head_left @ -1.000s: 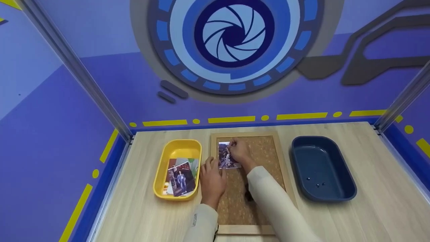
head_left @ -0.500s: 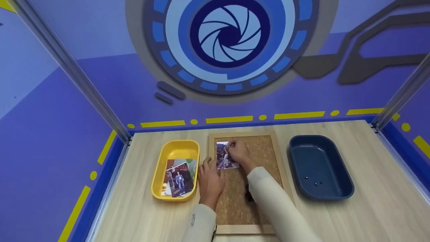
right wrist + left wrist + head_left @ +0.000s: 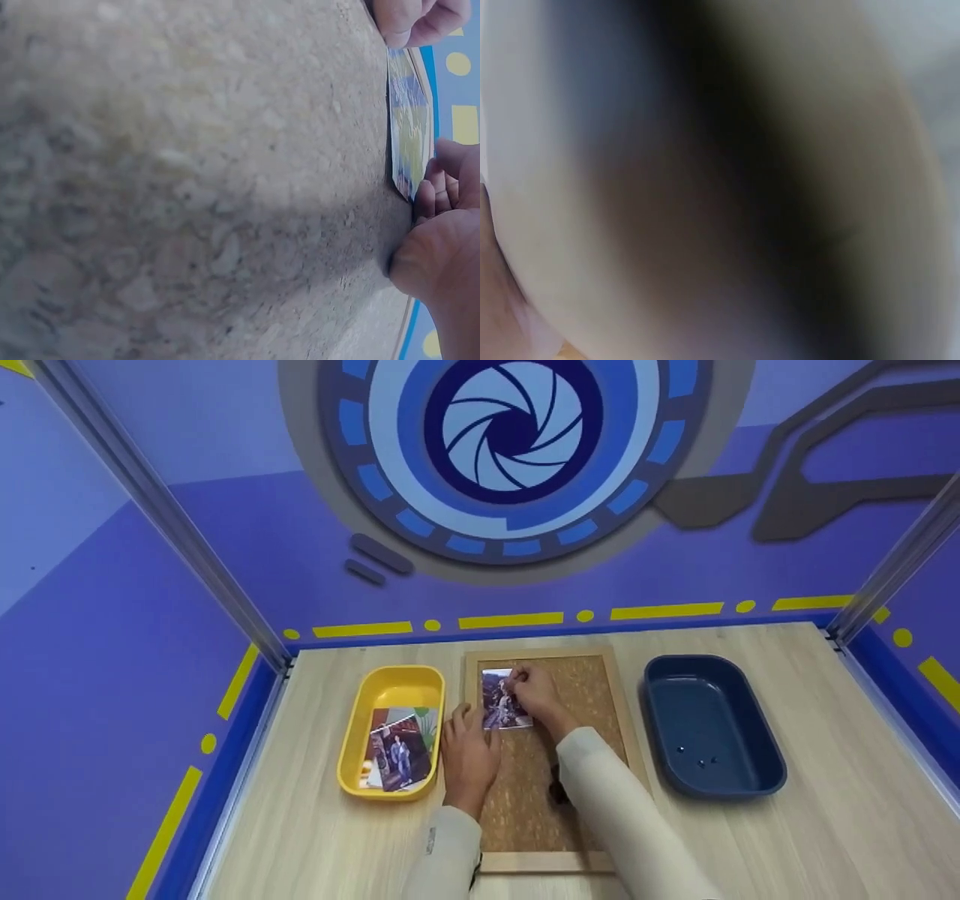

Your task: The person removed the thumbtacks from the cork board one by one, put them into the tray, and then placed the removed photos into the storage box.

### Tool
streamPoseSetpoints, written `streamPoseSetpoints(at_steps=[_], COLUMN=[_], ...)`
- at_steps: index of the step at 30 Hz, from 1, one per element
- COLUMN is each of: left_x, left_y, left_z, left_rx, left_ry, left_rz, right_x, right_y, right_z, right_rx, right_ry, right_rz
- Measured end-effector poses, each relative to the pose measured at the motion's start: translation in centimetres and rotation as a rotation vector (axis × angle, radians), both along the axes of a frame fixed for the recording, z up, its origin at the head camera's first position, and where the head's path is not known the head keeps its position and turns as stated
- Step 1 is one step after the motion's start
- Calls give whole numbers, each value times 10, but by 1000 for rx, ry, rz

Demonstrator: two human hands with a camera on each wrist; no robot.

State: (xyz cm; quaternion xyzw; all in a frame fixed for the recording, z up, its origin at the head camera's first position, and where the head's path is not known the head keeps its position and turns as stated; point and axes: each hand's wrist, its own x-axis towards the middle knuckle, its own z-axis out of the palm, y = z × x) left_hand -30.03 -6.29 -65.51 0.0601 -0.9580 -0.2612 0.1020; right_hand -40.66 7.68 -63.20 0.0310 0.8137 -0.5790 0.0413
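Observation:
My right hand [image 3: 536, 690] pinches a tiny dark thing, apparently a pushpin, against the upper right part of a photo [image 3: 499, 709]. That photo lies at the far left corner of a wood-framed cork board [image 3: 585, 690]. My left hand [image 3: 471, 754] rests flat on the board's left side, fingertips by the photo's lower left edge. In the right wrist view, the photo [image 3: 409, 124] is seen edge-on between both hands, with the right hand [image 3: 450, 225] at its right end; the pin itself is hidden. A blurred sleeve [image 3: 705, 187] fills most of the left wrist view.
Left of the board stands a yellow tray [image 3: 345, 750] holding several photos or cards, a photo [image 3: 403, 754] on top. To the right, a dark blue tray [image 3: 697, 712] holds a few tiny shiny pins [image 3: 701, 763]. A printed panel [image 3: 517, 592] rises behind the table.
Both hands keep their places at the photo, with only slight movement of the right fingers. The whole head view has shifted a little; the trays are unchanged.

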Motion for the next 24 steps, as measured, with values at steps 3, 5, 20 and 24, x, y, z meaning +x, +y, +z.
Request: streamPoseSetpoints(at_steps=[3, 5, 20, 24], left_x=[-1, -2, 1, 1], left_y=[0, 0, 2, 0], left_z=[-2, -5, -2, -3], left_rx=[9, 12, 31, 30], left_ry=[-11, -9, 5, 9], left_rz=[6, 8, -10, -6], right_x=[2, 5, 21, 31], right_y=[3, 6, 15, 15], right_z=[1, 0, -4, -4], right_rx=[-41, -69, -121, -125], right_ry=[19, 27, 92, 86], right_rz=[13, 23, 36, 49])
